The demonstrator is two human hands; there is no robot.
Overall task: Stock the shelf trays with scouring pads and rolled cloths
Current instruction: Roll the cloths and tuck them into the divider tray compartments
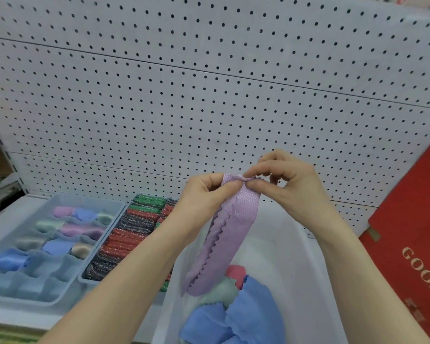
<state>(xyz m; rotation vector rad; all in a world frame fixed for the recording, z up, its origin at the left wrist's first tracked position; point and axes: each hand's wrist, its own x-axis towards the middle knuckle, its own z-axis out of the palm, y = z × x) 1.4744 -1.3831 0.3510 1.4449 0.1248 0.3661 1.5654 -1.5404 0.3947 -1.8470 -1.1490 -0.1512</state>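
A lilac cloth (231,229) with a zigzag edge hangs folded lengthwise above the white tub (296,256). My left hand (204,192) pinches its top end from the left, and my right hand (283,175) pinches the same end from the right. On the shelf at the left, a pale blue divided tray (109,219) holds several rolled cloths (57,244) in blue, pink and green. Beside it, a second tray (85,279) is packed with red, green and dark scouring pads (132,232).
In the tub lie loose blue cloths (246,314), a green one and a pink one. A red box (412,244) printed GOOD leans at the right. White pegboard (209,83) backs the shelf.
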